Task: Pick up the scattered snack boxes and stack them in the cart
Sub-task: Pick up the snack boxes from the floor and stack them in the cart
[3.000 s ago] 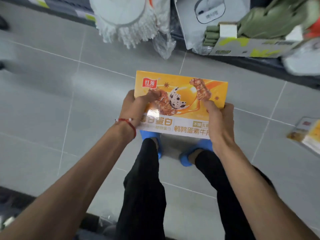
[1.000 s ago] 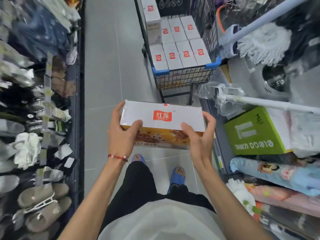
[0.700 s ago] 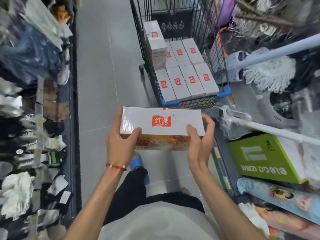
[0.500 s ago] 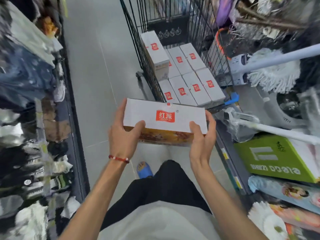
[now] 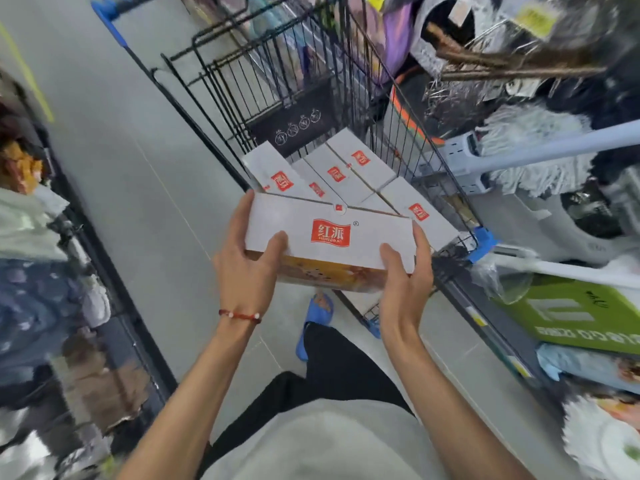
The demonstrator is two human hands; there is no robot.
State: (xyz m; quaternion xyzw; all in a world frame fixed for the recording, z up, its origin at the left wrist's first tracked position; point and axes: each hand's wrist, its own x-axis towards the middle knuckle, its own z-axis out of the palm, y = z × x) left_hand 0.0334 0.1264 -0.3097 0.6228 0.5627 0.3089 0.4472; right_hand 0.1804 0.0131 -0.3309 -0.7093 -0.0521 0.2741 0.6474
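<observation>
Gripping a snack box (image 5: 329,233), curled fingers (image 5: 242,220) hold it beside cart (image 5: 242,84) above grey floor (image 5: 145,174).

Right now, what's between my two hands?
In the head view, a white snack box fills that gap; the left hand holds one end and the right hand the other.

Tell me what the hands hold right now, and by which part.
One snack box, gripped at its two short ends: left hand on the left end, right hand on the right end, thumbs on its white top face.
</observation>
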